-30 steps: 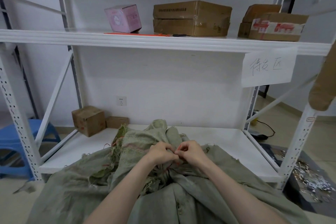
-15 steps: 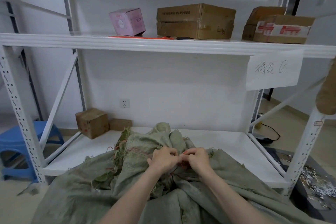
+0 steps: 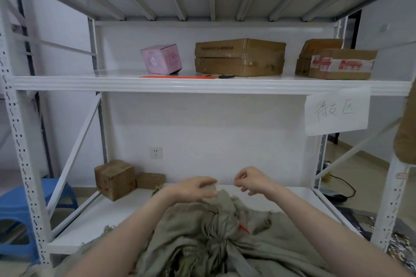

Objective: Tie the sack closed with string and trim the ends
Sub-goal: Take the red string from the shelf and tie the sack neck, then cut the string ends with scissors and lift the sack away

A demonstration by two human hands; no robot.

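My hands have lifted off the knot and drawn apart; half a second ago they worked knuckle to knuckle. My left hand [image 3: 193, 189] curls fingers and thumb round the loose top tuft of the grey-green woven fabric sack [image 3: 258, 238]. My right hand [image 3: 249, 181], apart from it at 3 o'clock, has thumb and forefinger tips pressed together. I cannot tell whether a strand runs between them.

At 6 o'clock from both hands the sack's neck is bunched tight. The thin red string [image 3: 243, 228] girds it, one short end poking toward 4 o'clock. The sack lies in front of me, its neck over the lowest board of the white metal shelf rack [image 3: 202, 85].

I judge the tying done or nearly so; trimming remains. At 12 o'clock, on the middle board, lie a long orange strip [image 3: 175, 77] and a small dark tool [image 3: 226, 76], too small to identify.
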